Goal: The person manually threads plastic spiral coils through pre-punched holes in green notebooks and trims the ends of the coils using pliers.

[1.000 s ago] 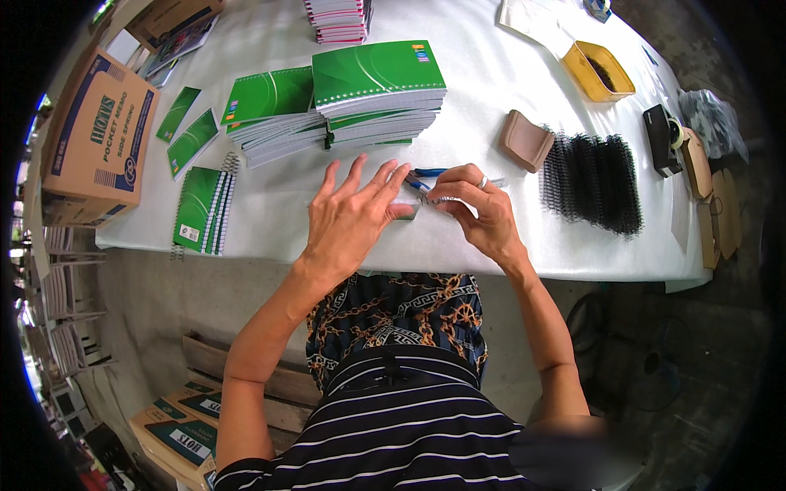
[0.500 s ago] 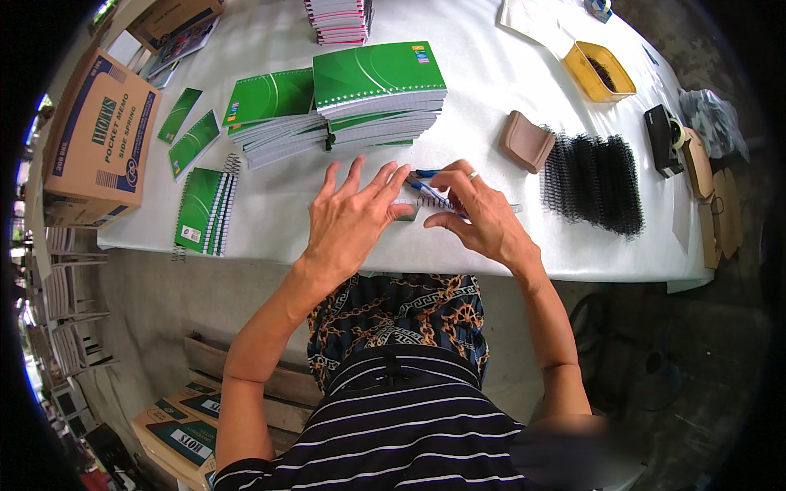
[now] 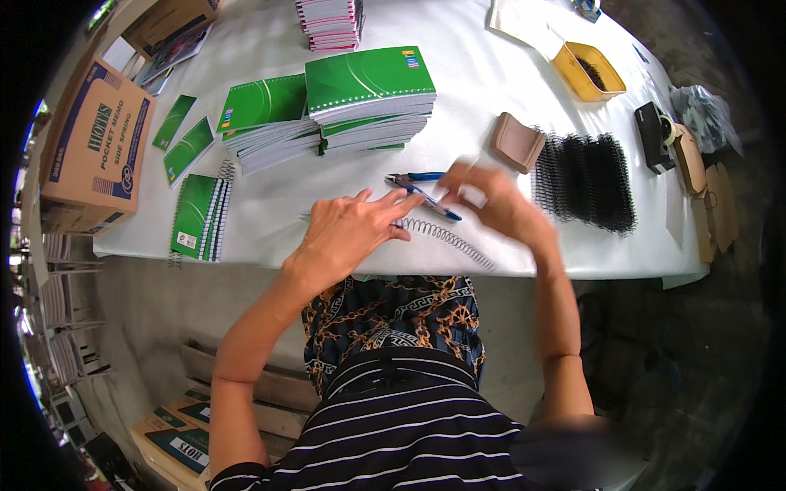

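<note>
Left hand (image 3: 348, 233) lies flat, fingers spread and released, pressing a white sheet or cover onto the table (image 3: 270, 204) near its front edge. A white wire spiral (image 3: 446, 237) runs from under its fingertips toward 4 o'clock, lying loose on the cloth. Blue-handled pliers (image 3: 422, 190) sit just at 12 o'clock of the fingertips, touching or nearly touching them.

Right hand (image 3: 491, 200) is at 3 o'clock of the pliers, motion-blurred; fingers look curled, maybe pinching something small and pale, cannot tell what.

Handling, my read: the spiral is light, springy, thin wire, so it bends and rolls easily; best pinched near an end coil, not mid-span. Pliers are stiff and small; take them by the blue handles.

Hard to make out: the spiral's left end under the left hand, the white sheet against the white cloth, the plier jaws. Stacks of green notebooks (image 3: 368, 90) sit at 11 o'clock, black binding combs (image 3: 585, 176) at 2 o'clock.
</note>
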`<action>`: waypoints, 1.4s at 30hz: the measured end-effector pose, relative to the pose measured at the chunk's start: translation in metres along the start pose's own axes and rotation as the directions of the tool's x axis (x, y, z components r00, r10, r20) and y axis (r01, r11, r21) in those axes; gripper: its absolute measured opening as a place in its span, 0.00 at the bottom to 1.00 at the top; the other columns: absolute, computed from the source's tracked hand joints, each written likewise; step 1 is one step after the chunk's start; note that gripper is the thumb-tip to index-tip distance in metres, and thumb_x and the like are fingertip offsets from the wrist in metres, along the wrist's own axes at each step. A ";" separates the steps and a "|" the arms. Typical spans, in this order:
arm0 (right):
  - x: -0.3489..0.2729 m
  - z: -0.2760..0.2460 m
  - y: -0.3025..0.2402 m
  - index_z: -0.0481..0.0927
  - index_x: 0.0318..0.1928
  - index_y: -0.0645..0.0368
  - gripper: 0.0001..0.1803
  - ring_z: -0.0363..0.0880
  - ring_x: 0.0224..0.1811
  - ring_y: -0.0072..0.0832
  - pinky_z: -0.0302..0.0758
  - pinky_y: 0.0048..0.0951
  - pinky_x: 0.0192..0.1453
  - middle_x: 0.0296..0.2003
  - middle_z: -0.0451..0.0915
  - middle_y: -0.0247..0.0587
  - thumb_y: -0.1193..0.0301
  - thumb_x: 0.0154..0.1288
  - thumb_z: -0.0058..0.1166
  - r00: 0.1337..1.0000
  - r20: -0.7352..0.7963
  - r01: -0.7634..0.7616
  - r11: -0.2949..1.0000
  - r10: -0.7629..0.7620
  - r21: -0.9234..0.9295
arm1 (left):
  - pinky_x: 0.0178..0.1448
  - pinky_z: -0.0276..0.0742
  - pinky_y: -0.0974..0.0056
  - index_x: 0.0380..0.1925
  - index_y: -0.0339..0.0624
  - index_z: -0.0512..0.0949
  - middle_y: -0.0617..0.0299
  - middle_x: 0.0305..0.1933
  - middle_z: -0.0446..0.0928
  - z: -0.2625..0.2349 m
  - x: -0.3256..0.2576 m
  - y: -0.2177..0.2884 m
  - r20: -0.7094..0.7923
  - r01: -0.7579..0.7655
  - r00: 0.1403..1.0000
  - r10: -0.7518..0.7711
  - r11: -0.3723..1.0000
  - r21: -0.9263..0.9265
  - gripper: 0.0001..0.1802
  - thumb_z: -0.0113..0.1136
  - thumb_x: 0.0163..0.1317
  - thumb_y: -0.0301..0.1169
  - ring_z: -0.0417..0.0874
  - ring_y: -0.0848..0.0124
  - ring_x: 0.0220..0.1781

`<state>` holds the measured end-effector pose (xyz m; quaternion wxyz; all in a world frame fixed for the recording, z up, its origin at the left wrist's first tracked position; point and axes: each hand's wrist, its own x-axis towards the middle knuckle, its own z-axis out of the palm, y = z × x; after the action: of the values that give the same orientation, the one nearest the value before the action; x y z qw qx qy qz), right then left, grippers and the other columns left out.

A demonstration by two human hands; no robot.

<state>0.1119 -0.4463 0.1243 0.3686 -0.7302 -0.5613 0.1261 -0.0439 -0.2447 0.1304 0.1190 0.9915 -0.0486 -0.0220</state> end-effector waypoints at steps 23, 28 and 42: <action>0.031 -0.016 0.001 0.82 0.58 0.55 0.32 0.83 0.50 0.39 0.77 0.40 0.56 0.49 0.84 0.46 0.46 0.63 0.55 0.896 0.441 -0.192 0.939 0.050 0.284 | 0.39 0.80 0.51 0.74 0.64 0.57 0.51 0.44 0.83 0.003 -0.016 -0.032 -0.222 0.041 0.974 -0.044 0.999 -0.020 0.53 0.70 0.48 0.54 0.85 0.52 0.40; 0.034 -0.006 0.004 0.83 0.57 0.54 0.33 0.83 0.52 0.40 0.74 0.40 0.62 0.48 0.85 0.49 0.43 0.62 0.56 0.905 0.407 -0.193 0.972 0.124 0.132 | 0.34 0.77 0.50 0.74 0.62 0.57 0.53 0.32 0.83 -0.004 -0.010 -0.035 -0.114 0.063 0.991 -0.073 0.994 -0.086 0.51 0.68 0.50 0.56 0.84 0.50 0.33; 0.054 -0.006 0.004 0.83 0.55 0.63 0.39 0.75 0.61 0.45 0.66 0.45 0.68 0.54 0.80 0.54 0.42 0.56 0.58 0.884 0.429 -0.276 0.948 0.186 0.157 | 0.44 0.83 0.51 0.73 0.65 0.61 0.51 0.51 0.82 -0.018 -0.004 -0.035 -0.145 0.100 0.984 -0.104 0.994 -0.040 0.50 0.70 0.48 0.55 0.86 0.53 0.45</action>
<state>0.1370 -0.3996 0.1382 0.3016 -0.7056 -0.5174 0.3787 -0.0440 -0.2056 0.1398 0.1373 0.9895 0.0115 0.0444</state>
